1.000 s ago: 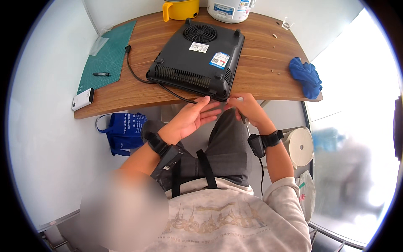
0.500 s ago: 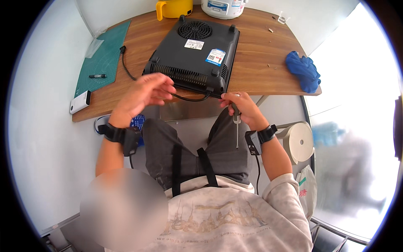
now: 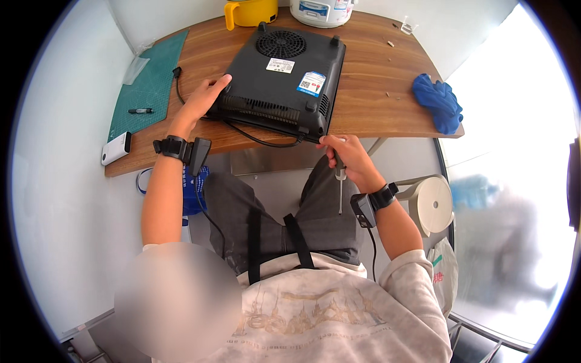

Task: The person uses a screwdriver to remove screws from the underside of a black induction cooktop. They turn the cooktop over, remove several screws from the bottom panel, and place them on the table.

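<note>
A black induction cooker lies upside down on the table, its round vent grille, rubber feet and stickers facing up. My left hand holds its left edge, one digit resting on top and the others mostly hidden at the side. Near the closest right corner, my right hand is closed round a screwdriver, whose thin shaft points down toward my lap. The thumb and forefinger of that hand touch or nearly touch the cooker's corner. A black power cord loops along the cooker's front side.
A green cutting mat with a black pen lies at left, beside a white power bank. A blue cloth is at right. Behind stand a yellow pot and a white appliance. Small bits lie on the right.
My left hand has moved forward and slightly left, from above the cooker's front edge onto its left edge. My right hand with the screwdriver has hardly moved.
</note>
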The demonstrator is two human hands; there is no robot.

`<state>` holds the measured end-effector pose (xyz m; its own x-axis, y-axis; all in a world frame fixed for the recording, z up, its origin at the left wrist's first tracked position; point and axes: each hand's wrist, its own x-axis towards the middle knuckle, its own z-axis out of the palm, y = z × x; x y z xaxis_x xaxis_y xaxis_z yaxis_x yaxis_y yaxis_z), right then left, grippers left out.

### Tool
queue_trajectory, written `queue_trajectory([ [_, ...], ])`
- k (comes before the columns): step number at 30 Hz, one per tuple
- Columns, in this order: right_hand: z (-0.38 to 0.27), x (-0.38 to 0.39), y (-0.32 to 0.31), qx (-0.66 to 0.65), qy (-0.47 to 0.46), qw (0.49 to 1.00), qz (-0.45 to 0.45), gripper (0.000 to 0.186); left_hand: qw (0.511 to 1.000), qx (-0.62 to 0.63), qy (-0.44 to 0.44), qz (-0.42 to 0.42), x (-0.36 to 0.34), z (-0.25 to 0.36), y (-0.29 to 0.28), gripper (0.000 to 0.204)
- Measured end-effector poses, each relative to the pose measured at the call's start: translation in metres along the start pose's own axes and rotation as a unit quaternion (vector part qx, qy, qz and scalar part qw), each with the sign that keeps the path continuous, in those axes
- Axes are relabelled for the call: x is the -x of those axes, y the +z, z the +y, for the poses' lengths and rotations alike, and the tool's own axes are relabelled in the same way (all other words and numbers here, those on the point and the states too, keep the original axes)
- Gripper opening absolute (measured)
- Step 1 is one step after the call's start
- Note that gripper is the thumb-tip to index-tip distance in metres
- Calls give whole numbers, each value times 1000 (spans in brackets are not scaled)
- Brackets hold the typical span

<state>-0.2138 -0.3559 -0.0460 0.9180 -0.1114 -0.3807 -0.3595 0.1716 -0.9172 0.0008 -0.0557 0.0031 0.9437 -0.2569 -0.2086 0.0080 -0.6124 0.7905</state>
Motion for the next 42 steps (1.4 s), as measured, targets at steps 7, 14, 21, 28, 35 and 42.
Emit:
queue_trajectory([
  [7,-1,5,-6,5,-14,1000,2,26,994,-104,28,-18,2,-6,7,104],
  [14,-4,5,-22,17,-17,1000,-9,26,991,-134,23,-11,11,-3,17,119],
  [21,-4,6,-21,34,-23,999,-8,26,990,-136,37,-28,3,-12,17,128],
  [28,-6,9,-21,50,-22,998,-4,24,922,-310,144,182,35,0,34,88],
  [35,-8,10,-24,62,-54,996,-20,23,881,-255,398,19,115,51,91,36],
  [42,-8,11,-23,58,-82,994,-33,21,835,-293,466,19,116,50,122,21],
])
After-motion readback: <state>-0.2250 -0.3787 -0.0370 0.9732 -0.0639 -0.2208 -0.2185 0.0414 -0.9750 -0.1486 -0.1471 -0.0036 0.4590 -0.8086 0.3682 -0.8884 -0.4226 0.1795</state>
